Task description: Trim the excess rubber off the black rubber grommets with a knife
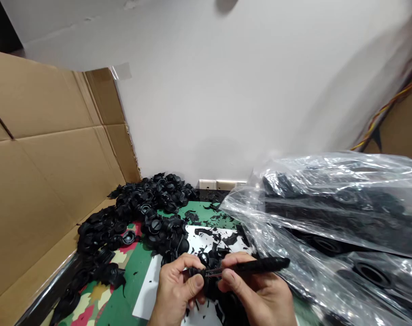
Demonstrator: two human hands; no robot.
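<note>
My left hand (pixel 176 287) pinches a small black rubber part (pixel 196 271) between thumb and fingers, and the fingertips hide much of it. In my right hand (pixel 258 290) is a black-handled knife (pixel 265 265), its handle pointing right. The knife's thin metal blade (pixel 213 272) reaches left and meets the rubber part; exactly where its tip lies is hard to see. Beneath both hands, black rubber scraps (pixel 231 239) lie over a white sheet (pixel 146 292), and more dark pieces sit between the hands.
A heap of black ribbed rubber parts (pixel 158 194) spreads along the left and back of the green mat (pixel 127 290). Cardboard (pixel 49 163) walls the left side. On the right lies a large clear plastic bag (pixel 314 199) with black parts inside. A white wall (pixel 226 99) stands behind.
</note>
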